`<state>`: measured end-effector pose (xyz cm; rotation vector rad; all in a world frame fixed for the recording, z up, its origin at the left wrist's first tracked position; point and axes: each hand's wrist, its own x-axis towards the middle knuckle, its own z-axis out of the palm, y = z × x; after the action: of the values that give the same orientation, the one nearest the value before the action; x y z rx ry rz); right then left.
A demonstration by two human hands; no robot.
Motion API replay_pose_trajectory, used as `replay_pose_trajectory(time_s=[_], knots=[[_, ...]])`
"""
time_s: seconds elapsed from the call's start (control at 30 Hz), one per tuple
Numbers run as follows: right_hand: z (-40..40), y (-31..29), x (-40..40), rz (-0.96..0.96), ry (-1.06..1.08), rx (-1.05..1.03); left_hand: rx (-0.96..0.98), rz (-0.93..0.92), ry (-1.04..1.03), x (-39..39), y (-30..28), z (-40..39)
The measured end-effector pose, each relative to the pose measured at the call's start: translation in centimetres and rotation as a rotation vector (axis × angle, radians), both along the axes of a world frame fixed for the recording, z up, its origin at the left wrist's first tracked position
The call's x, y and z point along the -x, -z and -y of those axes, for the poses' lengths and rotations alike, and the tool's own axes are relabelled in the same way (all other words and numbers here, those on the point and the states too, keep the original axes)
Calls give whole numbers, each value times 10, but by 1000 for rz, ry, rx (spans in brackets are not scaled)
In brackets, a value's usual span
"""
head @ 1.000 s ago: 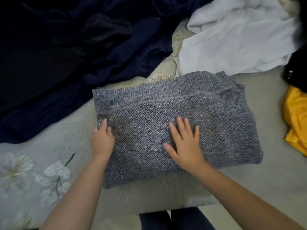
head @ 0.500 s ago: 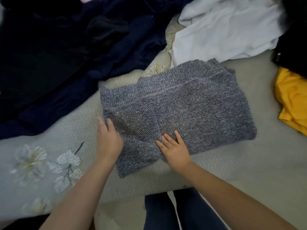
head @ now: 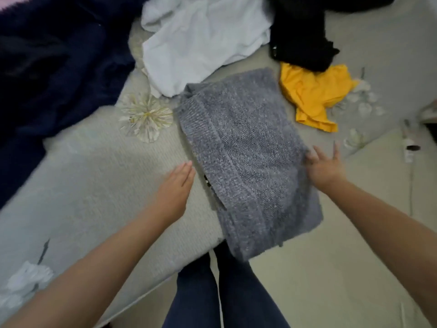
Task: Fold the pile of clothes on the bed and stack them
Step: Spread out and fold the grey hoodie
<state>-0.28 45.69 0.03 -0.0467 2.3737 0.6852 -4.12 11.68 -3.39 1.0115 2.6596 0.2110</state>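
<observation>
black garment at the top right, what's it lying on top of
The black garment overlaps the top edge of the yellow garment and rests on the bedspread. How far the yellow fabric runs beneath it is covered, so that cannot be seen.

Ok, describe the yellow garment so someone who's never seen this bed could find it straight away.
Start at the bed and its folded grey knit, between the two hands. Just past the knit's far right corner lies the yellow garment, crumpled, partly tucked under black clothing. It is the only bright colour there.

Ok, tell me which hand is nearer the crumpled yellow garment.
Right. The right hand rests at the folded grey knit sweater's right edge, below the yellow garment; the left hand lies across the sweater, farther away.
</observation>
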Motion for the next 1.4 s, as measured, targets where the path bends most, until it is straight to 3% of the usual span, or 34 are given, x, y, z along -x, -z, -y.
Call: replay_pose_trajectory(time_s=[0.07,0.23,0.37,0.53,0.63,0.77,1.0,1.23,1.4], knots=[[22,-1,-4,5,391,48,-7,-25,104,14,2,-19],[150,40,-75,-403,591,380,47,-176,401,47,21,-51],[220,67,-98,-380,795,414,278,-167,623,84,42,-55],[221,95,-65,-358,1062,393,59,-318,808,123,80,-47],[212,112,-69,-397,1029,372,-60,-283,862,135,86,-52],[194,125,-76,-579,929,281,-221,-391,895,139,98,-60],[171,114,-73,-653,805,361,-187,-336,879,141,105,-70],[133,75,-81,-705,739,542,-261,-246,656,125,90,-86],[85,26,-87,-695,672,424,-304,-280,601,104,57,-117]])
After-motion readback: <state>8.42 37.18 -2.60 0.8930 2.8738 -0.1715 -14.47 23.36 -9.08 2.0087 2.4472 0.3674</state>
